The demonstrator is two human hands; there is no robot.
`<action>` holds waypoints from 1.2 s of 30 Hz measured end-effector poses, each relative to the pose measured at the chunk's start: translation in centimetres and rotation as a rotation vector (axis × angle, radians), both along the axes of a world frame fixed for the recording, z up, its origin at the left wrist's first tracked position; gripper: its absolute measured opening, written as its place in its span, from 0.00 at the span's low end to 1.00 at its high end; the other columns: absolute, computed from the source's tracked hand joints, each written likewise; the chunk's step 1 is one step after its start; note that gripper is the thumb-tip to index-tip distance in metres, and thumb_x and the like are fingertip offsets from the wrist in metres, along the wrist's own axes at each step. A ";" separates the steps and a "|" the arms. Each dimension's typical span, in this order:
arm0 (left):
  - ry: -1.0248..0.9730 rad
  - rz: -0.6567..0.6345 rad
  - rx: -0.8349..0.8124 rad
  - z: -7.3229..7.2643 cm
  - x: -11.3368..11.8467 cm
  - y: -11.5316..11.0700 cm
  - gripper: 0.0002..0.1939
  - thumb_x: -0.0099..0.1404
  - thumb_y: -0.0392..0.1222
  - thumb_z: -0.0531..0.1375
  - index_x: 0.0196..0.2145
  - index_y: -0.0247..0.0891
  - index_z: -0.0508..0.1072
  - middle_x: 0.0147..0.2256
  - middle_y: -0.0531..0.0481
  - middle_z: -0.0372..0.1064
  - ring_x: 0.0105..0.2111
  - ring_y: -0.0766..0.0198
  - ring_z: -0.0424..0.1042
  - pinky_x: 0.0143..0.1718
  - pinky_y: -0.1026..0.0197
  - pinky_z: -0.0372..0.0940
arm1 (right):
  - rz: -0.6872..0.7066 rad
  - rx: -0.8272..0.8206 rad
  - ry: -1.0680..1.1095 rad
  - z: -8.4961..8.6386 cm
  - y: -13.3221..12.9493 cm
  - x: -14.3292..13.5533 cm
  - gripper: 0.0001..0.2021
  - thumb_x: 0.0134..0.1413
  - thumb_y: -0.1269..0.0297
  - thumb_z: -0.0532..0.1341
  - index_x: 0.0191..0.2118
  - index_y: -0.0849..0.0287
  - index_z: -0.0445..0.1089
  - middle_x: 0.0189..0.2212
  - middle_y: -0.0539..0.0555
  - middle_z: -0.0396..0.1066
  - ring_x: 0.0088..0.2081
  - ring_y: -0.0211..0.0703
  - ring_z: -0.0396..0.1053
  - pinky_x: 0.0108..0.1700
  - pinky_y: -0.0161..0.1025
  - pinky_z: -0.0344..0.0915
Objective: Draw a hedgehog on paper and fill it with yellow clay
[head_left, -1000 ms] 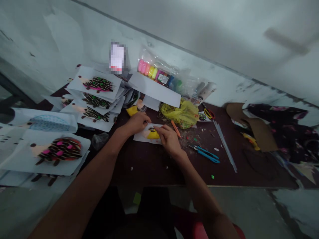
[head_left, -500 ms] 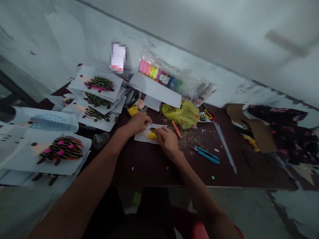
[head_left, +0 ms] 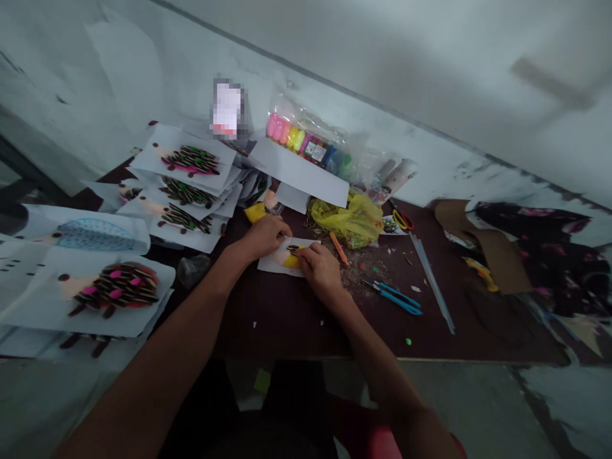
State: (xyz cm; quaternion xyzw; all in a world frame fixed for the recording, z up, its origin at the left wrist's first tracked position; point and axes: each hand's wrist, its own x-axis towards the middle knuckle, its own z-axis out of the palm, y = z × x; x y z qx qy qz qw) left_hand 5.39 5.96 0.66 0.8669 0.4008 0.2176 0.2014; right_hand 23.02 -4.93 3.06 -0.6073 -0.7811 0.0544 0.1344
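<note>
Centrally, both hands point(head_left: 265, 234) point(head_left: 319, 269) pinch-press the small sheet point(head_left: 280, 260) (bare table point(head_left: 287, 319) nearer the edge).

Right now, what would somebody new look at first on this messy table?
Probably the two hands in the middle: the left hand and right hand rest on a small white sheet with a yellow shape. To the left lie hedgehog pictures, and blue scissors sit to the right.

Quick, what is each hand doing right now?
Left hand: curled, pressing on the paper card.
Right hand: fingertips pinched on the card's yellow shape; what they pinch cannot be told.
</note>
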 end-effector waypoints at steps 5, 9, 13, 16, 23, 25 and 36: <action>0.021 -0.006 -0.012 0.3 0.0 -0.1 0.16 0.59 0.32 0.56 0.39 0.38 0.82 0.41 0.44 0.77 0.42 0.56 0.73 0.49 0.55 0.67 | -0.019 -0.046 -0.032 0.4 0.0 -0.3 0.12 0.68 0.66 0.55 0.45 0.54 0.78 0.37 0.55 0.71 0.40 0.45 0.67 0.37 0.37 0.57; 0.011 0.012 -0.033 0.4 0.1 -0.2 0.16 0.58 0.31 0.56 0.39 0.38 0.82 0.41 0.44 0.77 0.43 0.55 0.73 0.49 0.55 0.67 | -0.023 -0.082 -0.068 0.9 0.2 -0.6 0.12 0.66 0.67 0.56 0.44 0.54 0.78 0.37 0.56 0.71 0.40 0.47 0.66 0.37 0.38 0.56; -0.004 0.004 -0.030 0.2 0.1 -0.1 0.16 0.58 0.31 0.57 0.38 0.38 0.82 0.40 0.44 0.77 0.42 0.56 0.73 0.49 0.56 0.66 | -0.025 -0.104 -0.107 1.3 0.3 -1.0 0.12 0.66 0.69 0.57 0.44 0.55 0.78 0.38 0.58 0.71 0.41 0.49 0.67 0.37 0.39 0.57; -0.014 0.008 -0.016 -0.1 0.1 0.0 0.15 0.57 0.30 0.57 0.38 0.39 0.82 0.40 0.45 0.77 0.42 0.57 0.72 0.49 0.55 0.66 | -0.018 -0.083 -0.072 1.3 0.1 -0.9 0.11 0.66 0.68 0.56 0.43 0.54 0.78 0.39 0.57 0.72 0.43 0.49 0.67 0.38 0.39 0.58; -0.033 -0.006 -0.028 0.2 0.0 0.0 0.16 0.57 0.31 0.57 0.38 0.38 0.82 0.39 0.45 0.78 0.41 0.57 0.72 0.47 0.55 0.67 | -0.133 0.162 0.046 2.0 0.4 1.5 0.13 0.67 0.66 0.54 0.44 0.55 0.77 0.39 0.56 0.73 0.41 0.46 0.69 0.41 0.38 0.62; -0.031 -0.006 -0.036 0.4 -0.1 -0.1 0.16 0.58 0.31 0.57 0.38 0.38 0.82 0.40 0.44 0.78 0.42 0.56 0.72 0.47 0.55 0.67 | -0.194 0.131 -0.007 2.3 1.2 2.3 0.13 0.66 0.67 0.54 0.43 0.55 0.78 0.39 0.57 0.74 0.40 0.46 0.69 0.39 0.38 0.62; -0.006 0.012 -0.011 0.1 0.1 -0.1 0.16 0.58 0.30 0.57 0.38 0.40 0.82 0.39 0.46 0.77 0.41 0.57 0.72 0.47 0.56 0.67 | -0.123 -0.026 -0.197 2.0 7.4 2.0 0.16 0.66 0.69 0.55 0.51 0.52 0.78 0.44 0.59 0.74 0.45 0.50 0.71 0.42 0.40 0.62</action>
